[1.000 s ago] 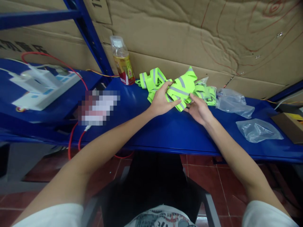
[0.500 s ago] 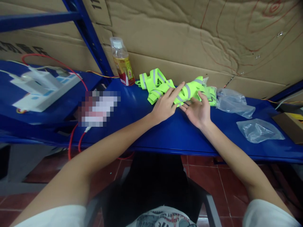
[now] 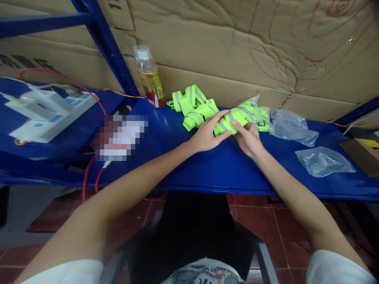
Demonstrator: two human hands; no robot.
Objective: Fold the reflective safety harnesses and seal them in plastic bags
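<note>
Yellow-green striped strapping (image 3: 239, 114) is held between both hands (image 3: 207, 134).

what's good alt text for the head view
A person's left hand and right hand hold a bundled neon-yellow reflective strap over a blue table. A drink bottle stands to the left; clear plastic bags lie to the right.

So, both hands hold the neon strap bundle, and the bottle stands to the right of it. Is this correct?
No: in the head view, the bottle stands to the left of the neon strap bundle; the left hand and right hand hold it.
</note>
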